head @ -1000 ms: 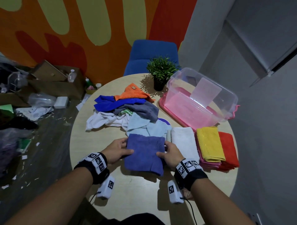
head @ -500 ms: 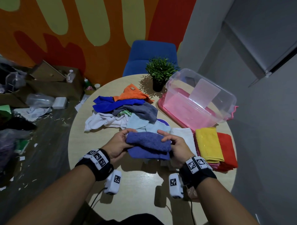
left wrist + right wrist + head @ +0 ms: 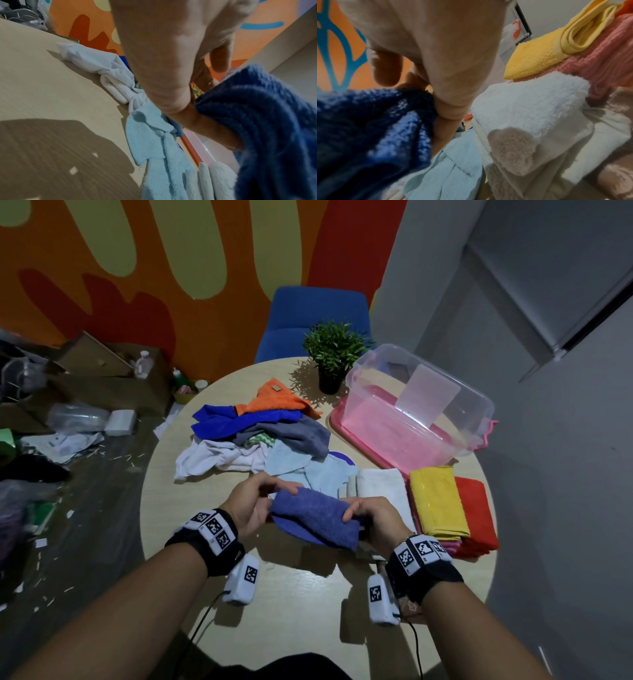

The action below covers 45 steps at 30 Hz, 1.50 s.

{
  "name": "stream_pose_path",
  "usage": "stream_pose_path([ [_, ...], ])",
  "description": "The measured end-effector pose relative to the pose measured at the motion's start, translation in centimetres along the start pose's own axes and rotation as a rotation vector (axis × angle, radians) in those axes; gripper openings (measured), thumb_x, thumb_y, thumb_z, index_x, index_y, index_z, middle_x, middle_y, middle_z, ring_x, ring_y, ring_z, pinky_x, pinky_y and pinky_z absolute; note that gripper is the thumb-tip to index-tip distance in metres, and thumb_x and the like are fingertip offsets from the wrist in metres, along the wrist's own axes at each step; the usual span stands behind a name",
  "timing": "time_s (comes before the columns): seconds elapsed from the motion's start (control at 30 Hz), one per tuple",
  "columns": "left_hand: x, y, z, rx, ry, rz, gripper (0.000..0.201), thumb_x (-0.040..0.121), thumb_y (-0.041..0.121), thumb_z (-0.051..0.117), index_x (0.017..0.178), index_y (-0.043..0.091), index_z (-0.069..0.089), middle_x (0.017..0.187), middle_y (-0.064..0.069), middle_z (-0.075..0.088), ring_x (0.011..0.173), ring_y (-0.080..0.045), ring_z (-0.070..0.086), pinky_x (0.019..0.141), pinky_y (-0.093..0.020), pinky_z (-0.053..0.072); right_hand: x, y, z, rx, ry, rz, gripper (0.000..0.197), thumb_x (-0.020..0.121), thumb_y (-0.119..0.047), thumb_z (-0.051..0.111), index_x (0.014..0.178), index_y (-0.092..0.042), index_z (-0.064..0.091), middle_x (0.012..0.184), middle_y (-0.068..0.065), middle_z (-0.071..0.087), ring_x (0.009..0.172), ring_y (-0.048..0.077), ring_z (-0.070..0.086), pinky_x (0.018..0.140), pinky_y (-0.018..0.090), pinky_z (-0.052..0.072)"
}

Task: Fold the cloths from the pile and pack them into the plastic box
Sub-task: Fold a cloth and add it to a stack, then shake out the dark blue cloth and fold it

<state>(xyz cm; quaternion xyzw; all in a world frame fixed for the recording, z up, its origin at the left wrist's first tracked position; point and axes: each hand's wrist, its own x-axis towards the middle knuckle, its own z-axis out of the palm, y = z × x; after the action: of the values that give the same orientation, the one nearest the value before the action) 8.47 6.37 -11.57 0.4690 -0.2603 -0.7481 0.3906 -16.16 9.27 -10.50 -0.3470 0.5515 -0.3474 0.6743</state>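
Both hands hold one blue-violet cloth point(image 3: 317, 520) just above the desk point(image 3: 301, 604). The left hand point(image 3: 251, 506) grasps its left end with curled fingers point(image 3: 212, 129), and the right hand point(image 3: 371, 522) pinches the right end. It looks half folded. Right of the fingers lie folded cloths: white point(image 3: 383, 491), yellow point(image 3: 436, 499), red point(image 3: 476, 508). Beyond the fingers, the loose pile point(image 3: 253, 436) waits. The plastic box point(image 3: 421, 409), further right, seems to hold no cloth yet, so most work remains.
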Motion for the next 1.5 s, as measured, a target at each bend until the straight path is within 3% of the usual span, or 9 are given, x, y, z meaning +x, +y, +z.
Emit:
stream_pose_path([
  [0.13,0.7,0.1,1.0,0.320,-0.109,0.119,0.014,0.083,-0.006,0.072,0.083,0.006,0.078,0.113,-0.007,0.075,0.115,-0.028,0.066,0.096,-0.033,0.055,-0.1,0.5,-1.3,-0.403,0.081,-0.159,0.029,0.071,-0.024,0.085,0.070,-0.019,0.056,0.068,-0.003,0.063,0.064,0.008,0.057,0.063,0.024,0.045],
  [0.3,1.6,0.0,3.9,0.230,-0.102,0.068,0.045,0.089,0.001,0.069,0.130,0.016,0.055,0.118,-0.014,0.069,0.107,-0.026,0.068,0.087,-0.033,0.057,-1.1,0.2,-2.5,-0.465,-0.040,-0.175,0.043,0.074,-0.009,0.085,0.111,-0.015,0.064,0.100,0.004,0.073,0.090,0.011,0.070,0.078,0.023,0.054],
  [0.5,3.9,-1.4,8.1,0.308,-0.088,-0.011,0.057,0.069,0.009,0.077,0.120,0.020,0.054,0.105,-0.017,0.066,0.090,-0.028,0.066,0.076,-0.038,0.055,-1.6,0.0,-4.6,-0.373,0.215,-0.169,0.026,0.082,-0.008,0.077,0.102,-0.004,0.061,0.092,0.009,0.069,0.084,0.017,0.065,0.075,0.030,0.053],
  [0.73,7.6,-2.6,13.9,0.301,0.113,0.045,0.053,0.071,0.021,0.089,0.111,0.015,0.056,0.094,-0.014,0.069,0.084,-0.030,0.071,0.068,-0.036,0.057,-2.1,0.3,-7.2,-0.417,0.418,-0.128,0.032,0.083,-0.009,0.071,0.091,-0.022,0.043,0.065,0.000,0.046,0.052,0.013,0.043,0.053,0.028,0.034],
  [0.97,8.7,-4.7,15.3,0.667,-0.002,-0.008,0.044,0.082,-0.013,0.064,0.119,0.006,0.050,0.084,-0.012,0.064,0.059,-0.022,0.057,0.058,-0.034,0.047,-1.8,-0.1,-9.0,-1.026,0.484,-0.173,0.015,0.087,-0.020,0.070,0.101,-0.016,0.068,0.112,0.003,0.065,0.106,0.026,0.058,0.086,0.029,0.042],
  [1.1,8.3,-5.9,14.2,0.708,0.113,0.050,0.027,0.086,-0.008,0.055,0.100,0.015,0.054,0.085,-0.010,0.060,0.059,-0.022,0.052,0.058,-0.032,0.046,-1.4,-0.9,-7.2,-1.297,0.488,-0.369,0.037,0.093,-0.024,0.058,0.128,-0.015,0.061,0.148,0.008,0.044,0.130,0.033,0.041,0.109,0.038,0.034],
  [1.2,7.8,-6.7,12.6,0.791,0.211,0.074,0.024,0.086,0.001,0.051,0.091,0.022,0.060,0.090,-0.004,0.067,0.076,-0.024,0.061,0.077,-0.036,0.054,0.8,0.0,-5.6,-1.528,0.291,-0.265,0.067,0.102,-0.041,0.038,0.158,-0.012,0.015,0.166,0.011,0.004,0.152,0.034,0.005,0.124,0.045,0.009],
  [1.33,7.0,-6.8,10.2,0.813,0.257,0.025,0.023,0.086,0.001,0.054,0.083,0.020,0.066,0.082,-0.005,0.070,0.074,-0.023,0.063,0.068,-0.028,0.053,3.1,3.8,-5.0,-1.597,0.178,-0.062,0.081,0.100,-0.056,0.025,0.154,-0.011,-0.017,0.156,0.012,-0.034,0.149,0.033,-0.024,0.122,0.049,-0.008],
  [1.5,8.0,-3.5,6.1,1.059,0.402,0.209,0.028,0.088,-0.002,0.053,0.092,0.024,0.061,0.103,-0.004,0.066,0.093,-0.026,0.061,0.076,-0.029,0.048,3.2,4.1,-4.8,-1.617,0.192,-0.066,0.081,0.099,-0.058,0.024,0.156,-0.016,-0.014,0.155,0.012,-0.037,0.146,0.034,-0.029,0.121,0.050,-0.010],
])
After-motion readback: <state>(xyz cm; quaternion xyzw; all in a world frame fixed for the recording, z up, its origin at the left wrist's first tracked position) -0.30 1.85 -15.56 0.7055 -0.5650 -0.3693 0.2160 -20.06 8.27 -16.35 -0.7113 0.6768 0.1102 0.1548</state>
